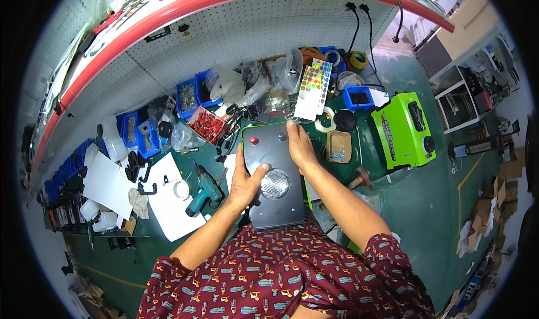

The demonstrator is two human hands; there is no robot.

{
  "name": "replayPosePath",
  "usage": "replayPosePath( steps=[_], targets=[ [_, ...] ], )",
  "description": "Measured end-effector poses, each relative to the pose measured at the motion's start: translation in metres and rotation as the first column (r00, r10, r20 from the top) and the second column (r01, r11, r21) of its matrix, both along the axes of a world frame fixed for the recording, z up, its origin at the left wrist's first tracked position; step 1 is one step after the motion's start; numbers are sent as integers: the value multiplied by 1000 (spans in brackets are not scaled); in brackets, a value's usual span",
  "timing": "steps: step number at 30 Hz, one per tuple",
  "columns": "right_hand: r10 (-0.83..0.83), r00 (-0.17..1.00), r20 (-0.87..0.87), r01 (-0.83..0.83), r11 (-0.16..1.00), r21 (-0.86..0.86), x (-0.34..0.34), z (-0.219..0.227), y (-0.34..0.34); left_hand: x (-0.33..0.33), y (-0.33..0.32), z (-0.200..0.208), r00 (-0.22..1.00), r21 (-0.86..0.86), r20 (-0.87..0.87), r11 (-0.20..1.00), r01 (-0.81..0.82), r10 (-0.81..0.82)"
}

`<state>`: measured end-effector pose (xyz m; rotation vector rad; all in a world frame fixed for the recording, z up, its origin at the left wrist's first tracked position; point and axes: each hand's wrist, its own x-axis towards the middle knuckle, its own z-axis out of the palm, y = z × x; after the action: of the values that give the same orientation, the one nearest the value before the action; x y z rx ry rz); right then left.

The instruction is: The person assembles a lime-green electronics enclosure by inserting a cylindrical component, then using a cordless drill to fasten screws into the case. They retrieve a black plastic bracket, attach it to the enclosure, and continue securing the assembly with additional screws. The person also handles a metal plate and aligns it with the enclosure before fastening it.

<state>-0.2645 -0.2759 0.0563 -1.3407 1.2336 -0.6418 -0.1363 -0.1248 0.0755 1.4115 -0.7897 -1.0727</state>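
A dark grey rectangular panel box with a green edge stands between my hands, close against my shirt. Its face carries a round silver grille, a red knob or terminal at the upper left and a dark one at the upper right. My left hand grips the left side, thumb lying on the face beside the grille. At the upper right edge, my right hand is wrapped round the side with its thumb near the top corner. The fingers behind the box are hidden.
A green-and-black drill lies left on white paper. Behind are blue bins, a box of red parts and a sheet of coloured stickers. A hammer, a small carton and a bright green machine are on the right.
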Motion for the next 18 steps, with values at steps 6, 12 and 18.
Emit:
replayPosePath(
  steps=[6, 12, 18],
  targets=[
    [8, 959, -282, -87, 960, -268, 5, -2, -1, -2, 3, -12, 999, 10, -14, 999, -40, 41],
    [43, 964, -262, -98, 975, -199, 4, 3, 0, -5, 4, -11, 998, 23, 49, 998, -50, 49],
    [68, 987, -148, -94, 980, -177, 3, 4, 1, 0, 6, -13, 999, 12, 26, 1000, -28, 28]
  ],
)
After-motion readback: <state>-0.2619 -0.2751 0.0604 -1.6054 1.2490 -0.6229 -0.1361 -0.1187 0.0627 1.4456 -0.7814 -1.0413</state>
